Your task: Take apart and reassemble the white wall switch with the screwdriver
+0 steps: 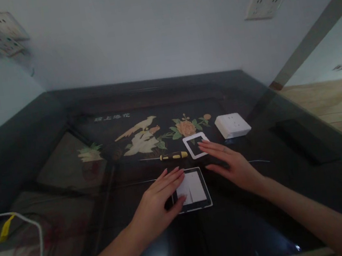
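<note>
Two-rocker switch panel (196, 186): flat on the table (232, 230), under the fingers of the left hand (155, 204). Left grip wide, thumb parted from the extended fingers; the hand covers the panel's left part. White rockers, dark border, thin pale rim. Square cover frame (188, 148): beyond the panel and a little right, fingertips of the right hand (237, 165) at its right side. Right grip also wide, thumb apart. Frame white, smooth, round-cornered; table decoration shows through its opening.

Screwdriver (173, 156): left of the frame, thin shaft pointing left, black-and-yellow handle. Boxed wall socket (233, 125): white block, right of the frame.

Table: dark, glossy, reflective; bird motif (138, 126), peony (185, 128) and pale lettering (112, 117) on it. White cable (40, 237) with yellow tag (5, 230) at the left.

Room: dim; plain pale wall (136, 34) behind. Double socket (264, 5) upper right, another outlet group (7, 26) upper left. Light, wood-toned floor (325, 97) at far right.
</note>
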{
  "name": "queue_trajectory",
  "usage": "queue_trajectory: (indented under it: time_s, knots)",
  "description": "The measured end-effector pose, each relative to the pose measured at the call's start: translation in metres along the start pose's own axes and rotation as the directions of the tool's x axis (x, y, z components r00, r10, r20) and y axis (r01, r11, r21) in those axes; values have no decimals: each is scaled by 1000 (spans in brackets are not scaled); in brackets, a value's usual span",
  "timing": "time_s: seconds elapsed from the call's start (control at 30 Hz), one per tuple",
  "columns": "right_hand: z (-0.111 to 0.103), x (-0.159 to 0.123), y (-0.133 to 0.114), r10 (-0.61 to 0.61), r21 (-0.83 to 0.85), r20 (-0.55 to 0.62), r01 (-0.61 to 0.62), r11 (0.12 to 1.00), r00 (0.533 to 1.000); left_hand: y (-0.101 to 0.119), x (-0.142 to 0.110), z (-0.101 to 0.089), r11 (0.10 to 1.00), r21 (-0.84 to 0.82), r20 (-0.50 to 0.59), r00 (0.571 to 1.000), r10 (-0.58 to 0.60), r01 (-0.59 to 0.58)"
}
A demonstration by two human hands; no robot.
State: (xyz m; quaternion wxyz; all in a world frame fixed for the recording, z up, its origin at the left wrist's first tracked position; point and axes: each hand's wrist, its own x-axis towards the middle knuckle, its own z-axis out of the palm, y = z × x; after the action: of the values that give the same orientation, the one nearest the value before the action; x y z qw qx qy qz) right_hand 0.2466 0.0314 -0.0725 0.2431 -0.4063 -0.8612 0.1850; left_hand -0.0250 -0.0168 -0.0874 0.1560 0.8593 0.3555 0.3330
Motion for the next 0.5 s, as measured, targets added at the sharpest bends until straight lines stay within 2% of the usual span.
queue_trajectory:
  time_s: [0.13, 0.23, 0.3, 0.37, 0.5]
  knots:
    - [-8, 26, 42, 47, -37, 55, -45, 998, 997, 0, -3, 1, 1000, -19, 13, 1000, -9, 9]
    - [-7, 43, 65, 50, -37, 128, -46, 998, 990, 1, -3, 0, 987, -79, 48, 990, -133, 137]
    - [-5, 52, 72, 46, -24, 161, -43, 999, 986, 2, -3, -4, 956, -139, 85, 965, -249, 259]
    - [-2, 57, 74, 49, -5, 168, -49, 999, 984, 2, -1, -8, 915, -211, 159, 936, -315, 344]
    - [0, 59, 71, 87, 72, 125, -97, 993, 988, 1, 2, -11, 874, -288, 313, 901, -300, 391]
